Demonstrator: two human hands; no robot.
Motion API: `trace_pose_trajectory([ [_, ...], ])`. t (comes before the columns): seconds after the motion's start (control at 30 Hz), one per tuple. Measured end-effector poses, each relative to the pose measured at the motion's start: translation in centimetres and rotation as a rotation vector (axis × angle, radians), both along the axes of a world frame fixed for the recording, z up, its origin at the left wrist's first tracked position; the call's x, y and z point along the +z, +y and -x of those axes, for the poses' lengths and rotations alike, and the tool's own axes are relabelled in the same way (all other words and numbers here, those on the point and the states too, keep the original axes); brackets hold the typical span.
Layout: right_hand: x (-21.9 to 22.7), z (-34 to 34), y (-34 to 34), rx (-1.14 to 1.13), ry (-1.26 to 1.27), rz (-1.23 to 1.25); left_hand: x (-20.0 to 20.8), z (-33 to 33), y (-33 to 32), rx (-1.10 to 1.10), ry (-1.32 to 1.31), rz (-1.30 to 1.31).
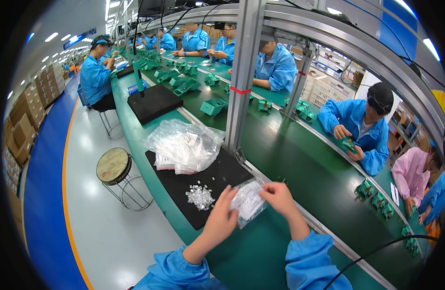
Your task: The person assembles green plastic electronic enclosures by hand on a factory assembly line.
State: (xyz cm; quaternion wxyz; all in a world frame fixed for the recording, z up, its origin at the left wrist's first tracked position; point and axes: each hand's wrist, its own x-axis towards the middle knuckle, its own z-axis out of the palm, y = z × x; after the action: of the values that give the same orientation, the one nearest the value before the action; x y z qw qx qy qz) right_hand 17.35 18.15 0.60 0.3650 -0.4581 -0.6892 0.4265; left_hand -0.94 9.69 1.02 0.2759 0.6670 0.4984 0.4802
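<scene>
The person's right hand (279, 198) has thumb and forefinger closed in a pinch on the upper right corner of a small clear plastic bag (246, 200), its other fingers folded in. The left hand (221, 215) is half open and loosely curled at the bag's left edge, thumb apart from the fingers; whether it truly grips the film cannot be told. The bag thus sits between the two hands, over the right-hand side of a black mat (179, 188) on the green bench (251, 251). Just left of the left hand's fingers lies a loose heap of small clear plastic pieces (200, 197), with a few strays beyond the fingertips. Handling such thin film well would probably call for a firm right pinch near the edge and a light but sure left hold, since a slack side could let the bag twist. Moving it low over the mat seems wise, with the left wrist clear of the heap so that no pieces get swept off. The large clear bag (183, 145), farther out beyond the left hand, deserves clearance too, as its loose film could catch.
</scene>
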Motion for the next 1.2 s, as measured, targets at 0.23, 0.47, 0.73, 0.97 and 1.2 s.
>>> trace_pose_trajectory([
  [0.23,0.8,4.0,9.7,0.236,-0.44,-0.13,-2.9,-1.9,1.2,0.073,0.745,-0.151],
  [0.47,-0.5,7.1,10.8,0.317,-0.748,-0.74,-4.2,-1.0,3.8,-0.044,0.76,-0.08],
  [0.73,-2.0,10.0,11.6,0.129,-0.7,-1.135,-4.9,-2.4,7.2,-0.035,0.536,-0.095],
  [0.97,-4.2,8.9,10.9,0.268,-0.557,-0.767,-4.6,-2.7,6.8,-0.052,0.624,-0.062],
  [1.2,1.5,8.3,6.0,0.24,-0.771,-0.501,-5.2,-2.6,6.5,-0.046,0.695,-0.184],
])
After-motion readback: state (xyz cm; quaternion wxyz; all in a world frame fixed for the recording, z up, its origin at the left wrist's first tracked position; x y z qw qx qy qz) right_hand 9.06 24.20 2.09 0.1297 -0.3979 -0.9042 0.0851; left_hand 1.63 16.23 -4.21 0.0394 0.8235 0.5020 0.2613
